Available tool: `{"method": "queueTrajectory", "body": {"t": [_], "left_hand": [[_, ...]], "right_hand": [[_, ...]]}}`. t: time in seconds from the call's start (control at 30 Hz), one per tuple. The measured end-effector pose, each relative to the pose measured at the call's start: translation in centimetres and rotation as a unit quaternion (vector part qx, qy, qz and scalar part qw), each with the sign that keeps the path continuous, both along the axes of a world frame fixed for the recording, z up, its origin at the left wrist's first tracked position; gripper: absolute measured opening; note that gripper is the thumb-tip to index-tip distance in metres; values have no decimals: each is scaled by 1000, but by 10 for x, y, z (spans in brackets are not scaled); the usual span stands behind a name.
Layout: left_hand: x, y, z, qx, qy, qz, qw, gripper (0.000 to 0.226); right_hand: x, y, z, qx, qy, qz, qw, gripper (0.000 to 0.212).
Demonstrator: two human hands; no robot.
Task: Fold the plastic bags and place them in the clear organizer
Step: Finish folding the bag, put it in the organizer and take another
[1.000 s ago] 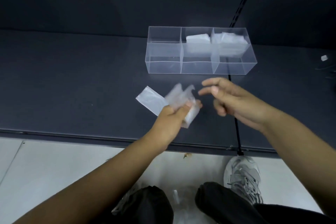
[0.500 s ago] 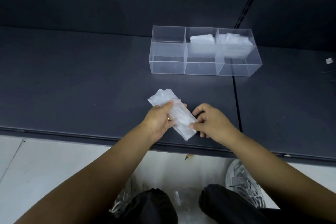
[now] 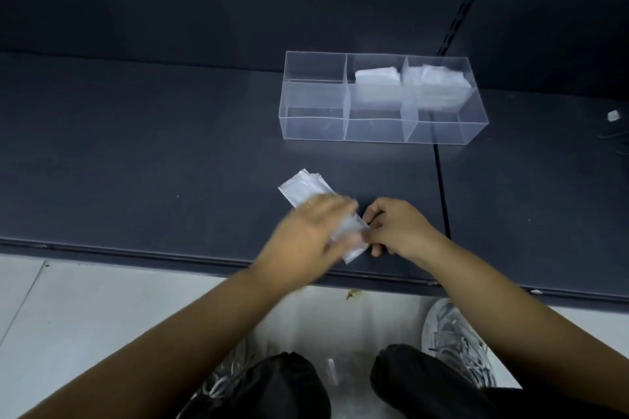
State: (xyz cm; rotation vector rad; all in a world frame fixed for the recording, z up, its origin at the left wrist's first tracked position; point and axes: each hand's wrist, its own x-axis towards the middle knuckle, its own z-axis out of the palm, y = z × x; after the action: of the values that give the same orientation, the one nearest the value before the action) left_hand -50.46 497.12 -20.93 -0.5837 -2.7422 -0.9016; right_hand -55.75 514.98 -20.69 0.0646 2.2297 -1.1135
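A folded white plastic bag (image 3: pixel 304 189) lies as a long strip on the dark shelf, near its front edge. My left hand (image 3: pixel 306 235) lies flat across the strip's middle, blurred by motion, fingers fairly straight. My right hand (image 3: pixel 396 226) pinches the strip's near right end with curled fingers. The clear organizer (image 3: pixel 315 127) stands further back with three compartments. A folded bag (image 3: pixel 376 76) sits in its middle compartment and another folded bag (image 3: pixel 432 76) in its right one. The left compartment holds nothing.
The dark shelf (image 3: pixel 153 153) has a seam running front to back just right of my hands. A small white scrap (image 3: pixel 612 116) lies at the far right. Below the shelf edge are a pale floor, my knees and a grey shoe (image 3: pixel 452 340).
A second ago my left hand held the loose bag in the air. The bag now lies flat on the shelf, my right hand pinches its end, and my left hand sweeps over it.
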Motion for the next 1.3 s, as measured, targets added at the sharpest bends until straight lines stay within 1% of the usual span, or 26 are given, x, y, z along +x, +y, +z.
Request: {"method": "queueTrajectory", "body": {"t": [0.03, 0.07, 0.13, 0.23, 0.33, 0.4, 0.47, 0.5, 0.53, 0.57, 0.6, 0.67, 0.73, 0.77, 0.87, 0.97, 1.0, 1.03, 1.07, 1.1, 1.13, 1.17, 1.2, 1.23, 1.27, 1.3], "left_hand": [[12, 6, -6, -33, -29, -50, 998, 53], [21, 10, -12, -62, -43, -67, 995, 62], [32, 10, -22, -78, -48, -32, 995, 68], [32, 7, -25, -22, -69, 35, 997, 55], [23, 4, -22, 14, -52, 70, 996, 32], [16, 0, -16, 31, -56, 103, 993, 22], [9, -3, -11, 40, -87, 138, 986, 18], [6, -5, -11, 48, -113, 149, 981, 17], [3, -6, -12, 62, -138, 155, 976, 18], [0, -8, -11, 80, -159, 158, 971, 21], [-3, -10, -12, 99, -179, 162, 965, 26], [-11, -14, -13, 164, -236, 174, 942, 33], [-19, -17, -14, 261, -296, 203, 896, 36], [-24, -18, -14, 302, -321, 223, 870, 34], [-36, -19, -13, 381, -369, 267, 805, 25], [-45, -19, -10, 418, -388, 303, 764, 27], [-46, -19, -9, 431, -382, 317, 753, 28], [-46, -20, -8, 437, -367, 334, 750, 27], [-46, -22, -8, 424, -332, 353, 765, 25], [-43, -24, -9, 380, -272, 371, 803, 22], [-40, -26, -10, 301, -187, 373, 857, 20], [-35, -25, -9, 211, -90, 343, 911, 20], [-31, -23, -10, 124, -4, 282, 951, 23], [-29, -19, -13, 42, 48, 208, 976, 27], [-27, -14, -19, -34, 54, 141, 988, 31], [-25, -11, -24, -104, 10, 103, 989, 37]], "right_hand": [[0, 0, 1, -8, 0, 0, 1000, 19], [1, 0, 3, -16, -3, -2, 1000, 19], [1, 1, 8, -25, -15, -5, 1000, 19], [0, 2, 17, -73, -53, -26, 996, 14], [-3, 2, 29, -147, -75, -45, 985, 11], [-8, 3, 33, -171, -46, -38, 983, 22], [-16, 6, 32, -144, 31, 1, 989, 41], [-19, 6, 30, -135, 55, 26, 989, 49], [-21, 5, 27, -137, 56, 49, 988, 54], [-23, 2, 23, -150, 41, 66, 986, 54], [-23, -3, 17, -161, 26, 77, 984, 49], [-22, -16, 7, -158, 27, 66, 985, 31], [-25, -27, -2, -114, 66, 19, 991, 14], [-27, -31, -6, -87, 84, -7, 993, 10], [-30, -41, -11, -32, 109, -43, 993, 14], [-29, -49, -10, 13, 129, -41, 991, 18], [-29, -52, -9, 27, 134, -41, 990, 17], [-29, -54, -8, 40, 138, -42, 989, 15], [-29, -56, -7, 53, 142, -40, 988, 13], [-29, -57, -5, 69, 145, -36, 986, 13], [-30, -59, -4, 86, 147, -31, 985, 14], [-31, -61, -3, 100, 146, -28, 984, 15], [-32, -62, -2, 109, 144, -27, 983, 16], [-32, -63, -1, 114, 140, -29, 983, 16], [-32, -64, 0, 112, 135, -33, 984, 16], [-33, -65, 0, 106, 128, -37, 985, 15]]}}
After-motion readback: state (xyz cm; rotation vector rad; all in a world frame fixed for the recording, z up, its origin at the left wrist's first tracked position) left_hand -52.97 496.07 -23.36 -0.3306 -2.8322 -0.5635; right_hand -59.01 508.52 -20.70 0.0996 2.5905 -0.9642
